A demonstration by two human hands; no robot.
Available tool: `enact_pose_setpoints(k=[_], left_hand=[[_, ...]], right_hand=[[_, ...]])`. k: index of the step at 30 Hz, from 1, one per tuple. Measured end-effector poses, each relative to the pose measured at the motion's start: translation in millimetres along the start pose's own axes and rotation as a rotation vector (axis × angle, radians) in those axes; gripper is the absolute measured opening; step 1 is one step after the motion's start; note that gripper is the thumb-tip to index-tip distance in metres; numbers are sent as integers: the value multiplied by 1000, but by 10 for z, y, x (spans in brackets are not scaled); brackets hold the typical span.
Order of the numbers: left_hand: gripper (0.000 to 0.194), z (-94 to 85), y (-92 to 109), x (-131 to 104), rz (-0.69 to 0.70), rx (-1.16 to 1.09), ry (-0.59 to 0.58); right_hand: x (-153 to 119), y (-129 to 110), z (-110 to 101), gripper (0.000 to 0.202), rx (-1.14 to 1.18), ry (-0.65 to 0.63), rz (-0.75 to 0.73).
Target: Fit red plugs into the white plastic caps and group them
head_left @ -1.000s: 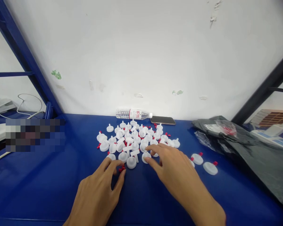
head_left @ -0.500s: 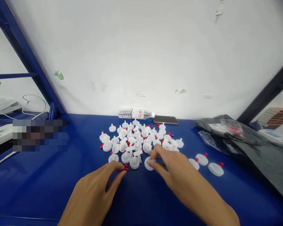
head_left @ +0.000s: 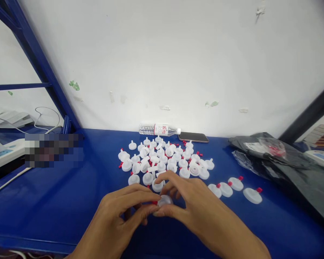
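Head view: left hand [head_left: 125, 212] pinches a red cap [head_left: 154, 203]. Right hand [head_left: 187, 196] grips a white disc-shaped plastic part [head_left: 165, 200] above the blue worktop [head_left: 97, 162].

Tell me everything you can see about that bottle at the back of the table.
The bottle looks like clear plastic, ribbed at its left end, with a white label bearing red print and a white cap on its right end. It lies on its side on the blue table, along the wall, behind the white pieces. Its cap is right by the phone; whether they touch is unclear. Neither hand is on it. I can't tell if it holds liquid.
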State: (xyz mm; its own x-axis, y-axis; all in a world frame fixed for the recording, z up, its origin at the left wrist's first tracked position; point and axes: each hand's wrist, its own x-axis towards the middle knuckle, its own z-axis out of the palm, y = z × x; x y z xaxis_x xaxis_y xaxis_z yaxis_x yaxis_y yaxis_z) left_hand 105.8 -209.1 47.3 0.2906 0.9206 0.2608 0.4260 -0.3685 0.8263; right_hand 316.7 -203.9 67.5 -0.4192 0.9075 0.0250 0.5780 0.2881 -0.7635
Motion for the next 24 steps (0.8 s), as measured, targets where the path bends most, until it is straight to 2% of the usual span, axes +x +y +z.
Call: enact_pose_setpoints(k=[10, 12, 17, 20, 24], left_hand=[[18, 19, -22, -10, -44, -18, -97], [18, 30, -41, -20, -12, 28, -65], [19, 51, -41, -18, 95, 86, 116], [19, 35, -7, -2, 93, 40, 95], [18, 9, 22, 16, 15, -18, 31]], right_hand=[[62, 50, -13, 29, 110, -18, -2], [53, 47, -22, 28, 101, -5, -10], [23, 30, -40, 40, 141, 4, -44], [20, 14, -36, 45, 170, 3, -44], [18, -11, -33, 46, 173, 17, -44]])
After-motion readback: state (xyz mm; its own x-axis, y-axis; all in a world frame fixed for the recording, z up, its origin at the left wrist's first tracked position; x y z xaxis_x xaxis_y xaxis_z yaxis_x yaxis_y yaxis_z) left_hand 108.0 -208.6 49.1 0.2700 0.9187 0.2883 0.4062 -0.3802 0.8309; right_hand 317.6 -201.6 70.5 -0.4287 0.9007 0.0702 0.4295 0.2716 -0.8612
